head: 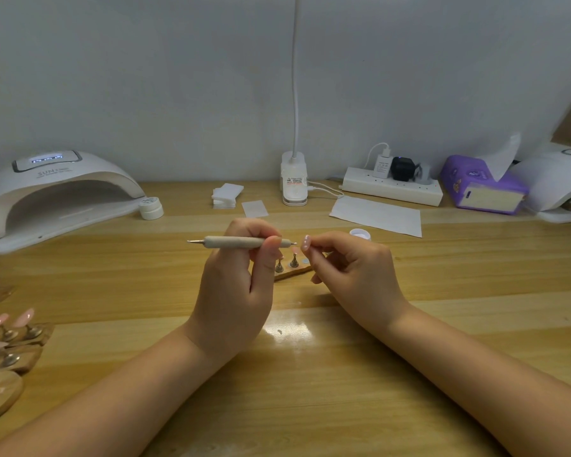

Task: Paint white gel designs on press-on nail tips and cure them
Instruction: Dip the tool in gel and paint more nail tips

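Left hand (pixel 234 285) grips the dotting pen (pixel 239 242), tip almost on the nail tip (pixel 305 243) pinched by the right hand (pixel 353 268).

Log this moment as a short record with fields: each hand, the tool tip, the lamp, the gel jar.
left hand: holds dotting tool level
right hand: pinches pink nail tip with white dots
tool tip: just beside the nail tip; contact unclear
curing lamp: far left on desk, display lit
open gel jar: behind right hand
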A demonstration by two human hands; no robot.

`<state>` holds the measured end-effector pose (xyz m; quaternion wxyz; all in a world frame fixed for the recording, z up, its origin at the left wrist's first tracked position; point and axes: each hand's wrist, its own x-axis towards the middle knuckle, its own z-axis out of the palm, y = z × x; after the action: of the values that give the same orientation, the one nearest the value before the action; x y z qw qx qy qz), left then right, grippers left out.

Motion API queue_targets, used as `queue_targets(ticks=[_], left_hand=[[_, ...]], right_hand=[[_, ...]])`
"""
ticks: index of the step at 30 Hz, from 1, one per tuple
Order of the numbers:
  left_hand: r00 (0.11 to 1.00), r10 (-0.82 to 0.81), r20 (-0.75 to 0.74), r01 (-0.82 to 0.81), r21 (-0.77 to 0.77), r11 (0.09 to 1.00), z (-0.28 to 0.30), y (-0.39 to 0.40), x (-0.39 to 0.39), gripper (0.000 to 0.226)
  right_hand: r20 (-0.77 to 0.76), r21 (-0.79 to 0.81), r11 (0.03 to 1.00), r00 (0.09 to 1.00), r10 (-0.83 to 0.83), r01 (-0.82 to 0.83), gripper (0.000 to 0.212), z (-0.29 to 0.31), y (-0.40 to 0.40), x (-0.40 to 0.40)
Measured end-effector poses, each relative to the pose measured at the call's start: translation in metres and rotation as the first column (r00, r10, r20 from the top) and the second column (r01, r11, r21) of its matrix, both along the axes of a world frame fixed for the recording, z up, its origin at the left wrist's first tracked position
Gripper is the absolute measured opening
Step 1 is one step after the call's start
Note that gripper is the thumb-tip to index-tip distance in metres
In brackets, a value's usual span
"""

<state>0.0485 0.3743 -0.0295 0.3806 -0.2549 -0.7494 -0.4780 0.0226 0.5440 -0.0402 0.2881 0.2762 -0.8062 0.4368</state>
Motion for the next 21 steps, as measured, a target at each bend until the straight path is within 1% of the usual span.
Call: queue_targets(ticks=[5, 14, 18, 21], left_hand=[[1.000, -0.016, 0.023, 0.016, -0.029, 0.999, -0.0005, 0.0003, 0.0008, 0.010], [1.000, -0.021, 0.013, 0.022, -0.072, 0.997, -0.0005, 0.0005, 0.0008, 0.010], [1.000, -0.025, 0.006, 0.025, -0.062, 0.998, 0.0001, -0.0002, 0.0015, 0.007], [1.000, -0.027, -0.006, 0.027, -0.008, 1.000, 0.0017, 0.0001, 0.0020, 0.007]], right_hand=[[0.004, -0.012, 1.000, 1.000, 0.005, -0.005, 0.011, 0.0000, -0.0002, 0.0005], [-0.002, -0.009, 1.000, 1.000, 0.011, -0.012, 0.013, -0.0003, -0.0001, 0.0002], [-0.001, -0.011, 1.000, 1.000, 0.011, -0.011, 0.013, -0.0004, -0.0003, 0.0002], [0.000, -0.036, 0.999, 1.000, 0.006, -0.006, 0.010, -0.0005, 0.0000, -0.0001]])
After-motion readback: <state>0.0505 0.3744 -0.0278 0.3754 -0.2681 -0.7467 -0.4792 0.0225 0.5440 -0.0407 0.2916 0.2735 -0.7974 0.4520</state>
